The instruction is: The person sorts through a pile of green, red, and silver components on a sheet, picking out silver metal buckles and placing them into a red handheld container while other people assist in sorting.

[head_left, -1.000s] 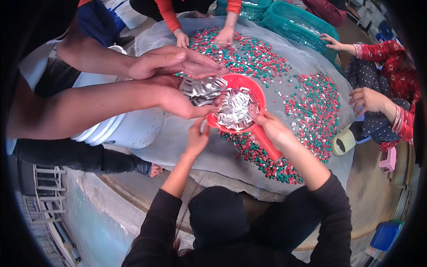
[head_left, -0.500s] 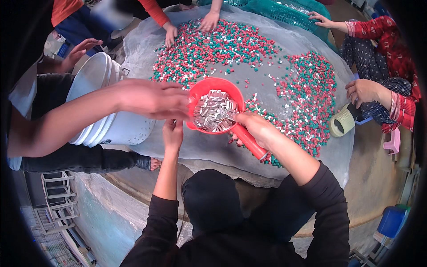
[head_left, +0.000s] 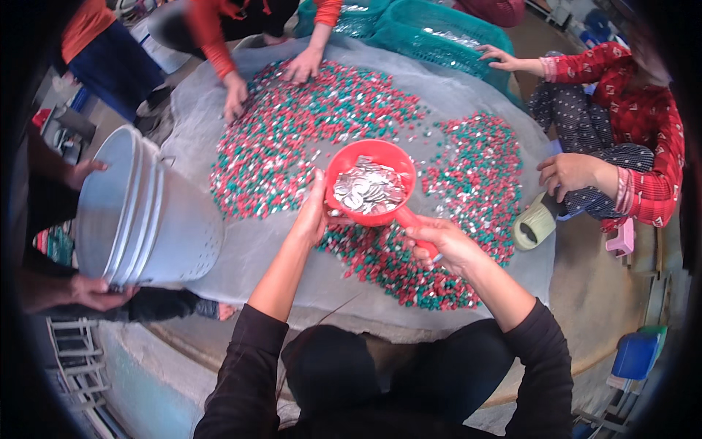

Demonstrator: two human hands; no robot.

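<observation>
A red plastic dipper (head_left: 406,162) is held over the mat in front of me. Its bowl contains many shiny, flat silver pieces (head_left: 369,186), whose exact kind I cannot make out. My right hand (head_left: 447,245) is closed around the dipper's handle. On the bowl's left side rests my left hand (head_left: 313,208), thumb up along the wall and fingers partly hidden beneath it. Below and around the dipper, small red, green and white pieces (head_left: 314,110) lie spread in a wide, curved band on a grey mesh sheet (head_left: 256,252).
At left, another person's two hands hold a stack of white buckets (head_left: 175,227) tilted on its side. An orange-sleeved person's hands (head_left: 303,66) touch the pieces at the far side. Green baskets (head_left: 439,44) stand behind. At right, a person in red sits beside a pale-green slipper (head_left: 532,227).
The other person's arm that reached across to the dipper has withdrawn. That person's hands now hold the buckets. My left hand shows higher along the bowl's side, and the view has shifted.
</observation>
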